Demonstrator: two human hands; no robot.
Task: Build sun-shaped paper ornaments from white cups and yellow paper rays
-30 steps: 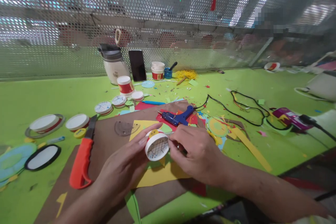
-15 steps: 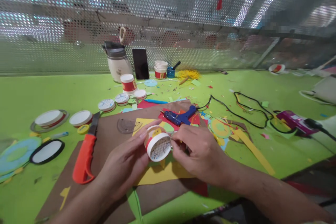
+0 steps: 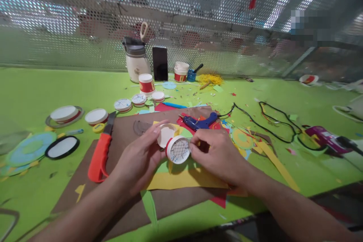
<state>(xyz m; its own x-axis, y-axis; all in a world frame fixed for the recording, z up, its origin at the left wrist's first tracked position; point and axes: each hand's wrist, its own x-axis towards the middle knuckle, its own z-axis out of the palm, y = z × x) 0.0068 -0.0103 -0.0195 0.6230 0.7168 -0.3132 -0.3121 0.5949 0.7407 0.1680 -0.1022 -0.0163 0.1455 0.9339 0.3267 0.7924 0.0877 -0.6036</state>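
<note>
My left hand [image 3: 144, 155] holds a short, cut-down paper cup piece [image 3: 178, 150] between thumb and fingers. Its round white face, drawn with dark crossing lines, is turned toward me, and a red band runs around its side. A plain white disc [image 3: 165, 135] shows behind it, beside my left thumb; whether the two are joined I cannot tell. The fingers of my right hand [image 3: 218, 151] are pinched at the piece's right rim. Beneath both hands lies yellow paper [image 3: 181, 181]. Just beyond my right hand rests a blue glue gun [image 3: 200, 122].
An orange-handled knife [image 3: 100, 155] lies left on brown card [image 3: 124, 211]. Several cup pieces, including a lined disc [image 3: 123, 104], stand beyond it. A phone [image 3: 160, 64], a white jug [image 3: 137, 62] and stacked cups [image 3: 181, 72] are at the back. A black cord [image 3: 255, 121] runs right to a purple power block [image 3: 321, 138].
The cup piece has turned so its lined face points more toward me, and the white disc behind it now shows. My view has shifted slightly left.
</note>
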